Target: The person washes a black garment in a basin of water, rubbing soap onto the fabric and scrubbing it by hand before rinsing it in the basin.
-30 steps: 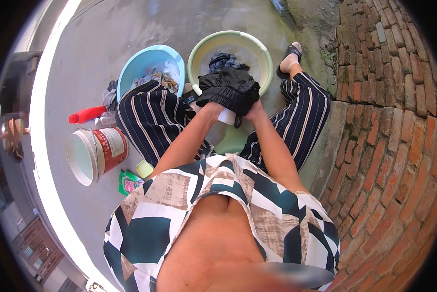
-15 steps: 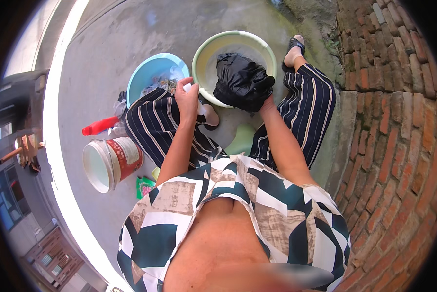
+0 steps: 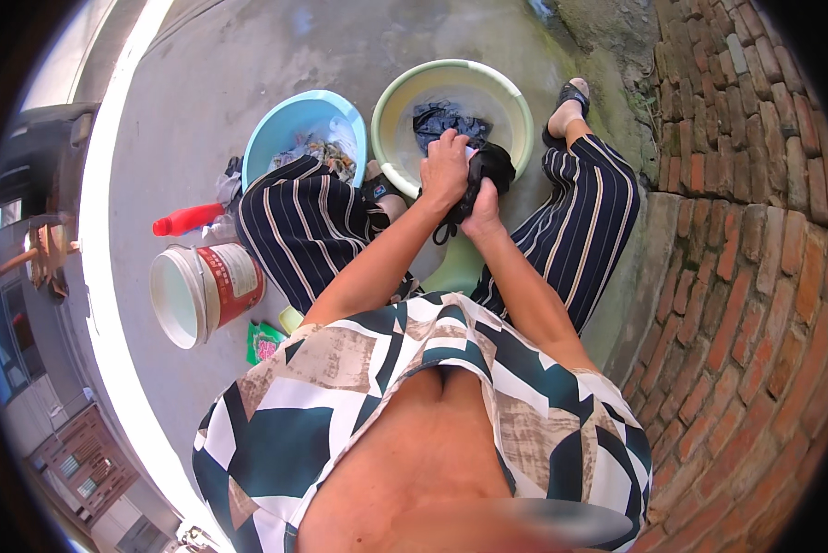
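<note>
The black cloth [image 3: 497, 164] has bunched smaller over the near side of the yellow basin [image 3: 451, 65], and the left hand [image 3: 444, 171] has swung right onto it, gripping a mostly hidden white bar [image 3: 470, 151]. The right hand [image 3: 481, 212] clutches the cloth.

Bright daylight, fairly even, soft shadows. Left of the pale green basin [image 3: 393, 115], white strip [image 3: 100, 267] fully blown out. Pale glare patch on concrete floor [image 3: 248, 55] up-left of basin. Right of basin, brick wall [image 3: 736, 304] bows with fisheye; black vignette rings everything. Well below basin, smeared grey blur [image 3: 515, 523]. At basin's near edge, my left hand [image 3: 444, 173] and right hand [image 3: 481, 214] look reasonably sharp; black cloth [image 3: 497, 166] seems underexposed, folds hard to tell.
</note>
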The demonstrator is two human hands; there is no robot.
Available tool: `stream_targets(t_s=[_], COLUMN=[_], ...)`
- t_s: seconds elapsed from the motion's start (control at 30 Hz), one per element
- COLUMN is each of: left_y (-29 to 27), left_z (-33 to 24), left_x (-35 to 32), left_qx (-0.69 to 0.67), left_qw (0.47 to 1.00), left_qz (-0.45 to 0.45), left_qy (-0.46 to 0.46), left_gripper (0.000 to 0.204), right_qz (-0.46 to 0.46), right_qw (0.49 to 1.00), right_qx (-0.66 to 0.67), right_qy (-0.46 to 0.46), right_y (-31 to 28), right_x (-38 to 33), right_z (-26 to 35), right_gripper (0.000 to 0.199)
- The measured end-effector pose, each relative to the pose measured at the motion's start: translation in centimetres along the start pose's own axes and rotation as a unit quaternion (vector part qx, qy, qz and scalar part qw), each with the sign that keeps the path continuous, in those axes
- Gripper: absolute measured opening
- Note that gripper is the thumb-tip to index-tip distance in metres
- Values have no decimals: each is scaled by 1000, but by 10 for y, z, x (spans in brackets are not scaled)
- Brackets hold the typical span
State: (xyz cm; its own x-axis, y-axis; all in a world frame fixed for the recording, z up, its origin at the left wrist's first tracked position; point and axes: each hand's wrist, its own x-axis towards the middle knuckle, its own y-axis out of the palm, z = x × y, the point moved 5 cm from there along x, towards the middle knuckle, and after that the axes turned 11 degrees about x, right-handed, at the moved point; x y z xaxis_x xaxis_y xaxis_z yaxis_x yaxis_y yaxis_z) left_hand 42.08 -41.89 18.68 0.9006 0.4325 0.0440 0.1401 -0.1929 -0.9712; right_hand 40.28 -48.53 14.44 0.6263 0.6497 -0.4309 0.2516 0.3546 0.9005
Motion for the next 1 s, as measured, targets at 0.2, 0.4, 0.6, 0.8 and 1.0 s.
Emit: stream_targets(t_s=[0.2,0.4,0.6,0.8,1.0], left_y=[-7,47,55,63,56], left_z=[-5,46,21,18,14], left_x=[-13,-12,-29,-38,-68], left_qx=[-92,-306,-802,-778,-782], left_qw=[996,928,509,485,427], left_qz=[-2,88,177,264,277], left_qy=[-22,-193,-257,-300,-359], left_gripper=[27,28,29,41,44], right_qz=[-107,17,45,56,169], right_qw=[992,999,997,997,976], right_qx=[-16,44,25,48,79], right_qy=[-67,13,56,40,114], right_y=[-53,-26,-12,-25,-31], right_x=[28,15,8,21,34], right_z=[10,19,7,8,5], right_gripper=[27,29,35,35,34])
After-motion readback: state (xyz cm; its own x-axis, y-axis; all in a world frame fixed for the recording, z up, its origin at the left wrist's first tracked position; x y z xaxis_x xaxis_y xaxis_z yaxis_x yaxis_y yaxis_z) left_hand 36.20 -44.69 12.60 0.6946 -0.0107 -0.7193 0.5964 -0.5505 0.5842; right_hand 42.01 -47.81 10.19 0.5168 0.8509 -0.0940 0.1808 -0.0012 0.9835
